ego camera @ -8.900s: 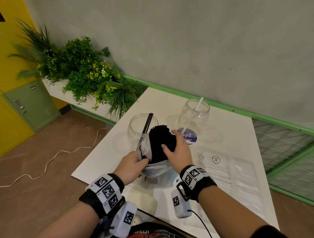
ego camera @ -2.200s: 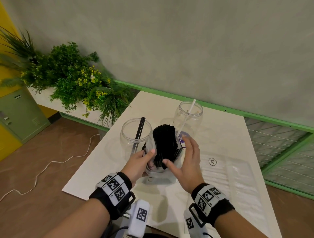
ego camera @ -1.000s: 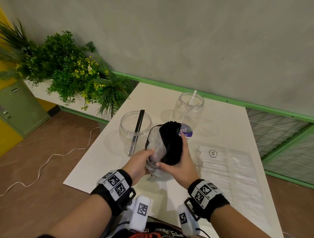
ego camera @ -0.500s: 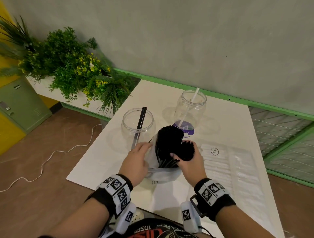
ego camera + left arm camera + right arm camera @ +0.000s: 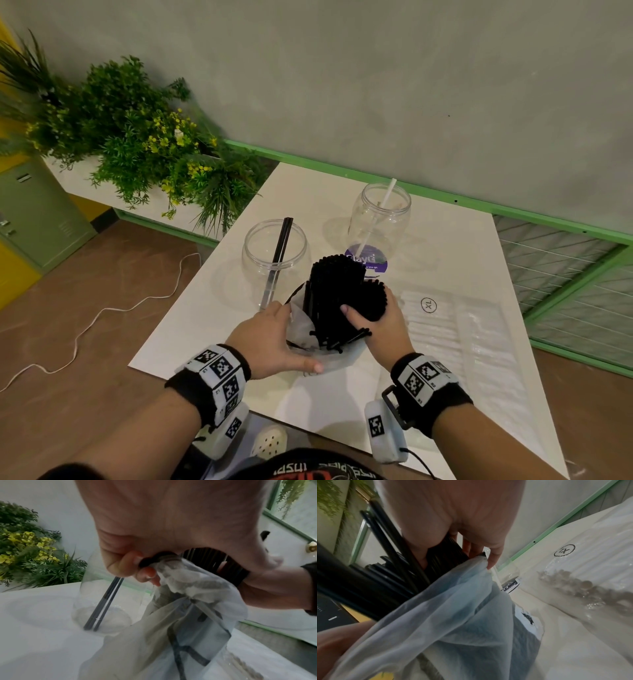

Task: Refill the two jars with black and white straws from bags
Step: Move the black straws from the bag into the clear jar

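Note:
A clear plastic bag stands on the white table with a thick bundle of black straws sticking out of its mouth. My left hand grips the bag's left side, its fingers pinching the crumpled rim. My right hand is wrapped round part of the black straws on the right side. Just behind stands the left jar, holding two black straws. The right jar holds one white straw. A flat bag of white straws lies to the right.
A planter of green plants with yellow flowers stands off the table's left corner. A grey wall with a green rail runs behind the table. A white cable lies on the brown floor at left.
My right hand has closed round a part of the black straws and drawn it to the right, splitting the bundle. My left hand has slid lower on the bag.

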